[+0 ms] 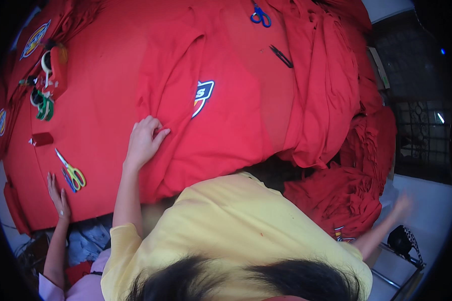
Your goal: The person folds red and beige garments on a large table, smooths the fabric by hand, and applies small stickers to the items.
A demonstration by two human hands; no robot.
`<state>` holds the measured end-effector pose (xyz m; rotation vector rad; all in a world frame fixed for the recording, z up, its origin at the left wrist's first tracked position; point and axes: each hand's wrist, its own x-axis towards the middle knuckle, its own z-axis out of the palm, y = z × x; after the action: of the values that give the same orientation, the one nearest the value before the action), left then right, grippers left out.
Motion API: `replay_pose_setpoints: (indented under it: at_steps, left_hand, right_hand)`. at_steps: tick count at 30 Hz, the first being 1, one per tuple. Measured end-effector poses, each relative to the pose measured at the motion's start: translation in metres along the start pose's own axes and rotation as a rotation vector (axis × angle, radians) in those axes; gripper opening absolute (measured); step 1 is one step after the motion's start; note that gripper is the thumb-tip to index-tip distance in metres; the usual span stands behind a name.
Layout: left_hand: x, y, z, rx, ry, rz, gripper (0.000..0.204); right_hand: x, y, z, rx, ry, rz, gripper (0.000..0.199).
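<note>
A red garment (226,133) with a printed emblem (204,93) lies rumpled across the red-covered table in front of me. My left hand (144,139) rests at its left side, thumb and fingers closed on a fold of the cloth. Out to the far right, away from the table, my right hand (403,206) is smeared by motion, so its fingers cannot be made out. It is nearest to a heap of red garments (331,198). Beyond the garment on the right lie black thread snips (281,56) and blue-handled scissors (261,17).
A co-worker's hand (59,198) lies flat on the table's left side, beside yellow-handled scissors (75,176). Farther left are a small red box (41,139), a green tape dispenser (45,106) and a red one (59,70). More red garments (326,85) are piled at right.
</note>
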<state>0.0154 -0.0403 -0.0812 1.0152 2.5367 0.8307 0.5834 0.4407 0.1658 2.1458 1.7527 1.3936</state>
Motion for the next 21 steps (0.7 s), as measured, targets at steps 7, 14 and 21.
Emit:
replay_pose_setpoints:
  at_steps: [7,14,21]
  left_hand:
    - [0.005,0.006,-0.006,0.035,-0.078,0.007,0.023]
    - [-0.002,0.005,-0.008,0.013,-0.051,0.0,0.023]
    - [-0.023,-0.034,-0.032,-0.925,0.434,-0.253,0.014]
  right_hand:
    - [-0.205,0.192,0.093,0.199,-0.63,0.819,0.057]
    - [-0.189,0.155,0.126,0.604,-0.748,0.813,0.049]
    - [-0.069,0.114,0.136,0.843,-0.745,0.804,0.042]
